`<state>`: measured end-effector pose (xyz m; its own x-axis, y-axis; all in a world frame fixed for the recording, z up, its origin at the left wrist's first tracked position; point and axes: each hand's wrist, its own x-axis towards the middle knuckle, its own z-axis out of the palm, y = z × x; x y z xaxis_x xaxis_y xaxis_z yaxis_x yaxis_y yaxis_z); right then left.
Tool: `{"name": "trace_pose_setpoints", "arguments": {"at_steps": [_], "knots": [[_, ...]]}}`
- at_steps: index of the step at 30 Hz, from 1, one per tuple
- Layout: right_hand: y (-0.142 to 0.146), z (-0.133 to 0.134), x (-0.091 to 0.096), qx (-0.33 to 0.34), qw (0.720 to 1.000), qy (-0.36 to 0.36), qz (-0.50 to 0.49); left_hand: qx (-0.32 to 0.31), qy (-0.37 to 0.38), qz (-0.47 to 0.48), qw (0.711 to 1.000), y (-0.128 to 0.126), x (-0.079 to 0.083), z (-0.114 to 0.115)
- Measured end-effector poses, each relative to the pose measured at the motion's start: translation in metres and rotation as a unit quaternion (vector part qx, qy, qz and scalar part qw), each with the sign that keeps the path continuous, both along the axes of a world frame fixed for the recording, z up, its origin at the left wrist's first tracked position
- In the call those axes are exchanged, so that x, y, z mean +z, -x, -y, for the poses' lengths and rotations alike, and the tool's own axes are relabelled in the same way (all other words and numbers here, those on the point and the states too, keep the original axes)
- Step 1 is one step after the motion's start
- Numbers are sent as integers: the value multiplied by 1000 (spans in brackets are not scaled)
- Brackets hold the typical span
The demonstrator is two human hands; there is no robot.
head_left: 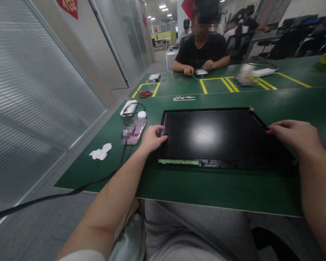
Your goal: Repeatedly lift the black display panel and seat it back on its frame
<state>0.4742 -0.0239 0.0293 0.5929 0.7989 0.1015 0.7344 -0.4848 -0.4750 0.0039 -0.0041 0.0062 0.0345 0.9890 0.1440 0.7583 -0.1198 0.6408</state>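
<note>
A flat black display panel (187, 139) with a thin dark frame lies on the green table before me. Along its near edge runs a strip (178, 162), green on the left and black on the right. At the panel's left edge, my left hand (151, 139) grips the frame, its thumb and forefinger reaching over the border. My right hand (299, 136) pinches the right edge with fingers and thumb together. The undersides of both grips are hidden. A pale tab (251, 108) sticks up at the far right corner.
Left of the panel are a phone (137, 132), a round white case (142, 114), a white power bank (129, 108) with a cable and a crumpled tissue (101, 152). Red-handled scissors (145, 94) and white strips (184, 98) lie beyond. A person (202, 50) sits opposite, handling a small device.
</note>
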Motion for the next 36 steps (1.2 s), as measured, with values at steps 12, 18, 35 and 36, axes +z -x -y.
{"name": "trace_pose_setpoints", "arguments": {"at_steps": [12,18,35,36], "knots": [[-1,2,0,-7,999,-20,-29,-5,-8,-16,1000,0,3,2],[0,4,0,-30,997,-13,-68,-7,-15,-8,1000,3,-3,-2],[-5,1,-8,-46,994,-38,-95,-13,16,90,996,4,-5,-5],[-5,1,-8,-51,993,-37,-99,-16,18,98,995,4,-5,-6]]}}
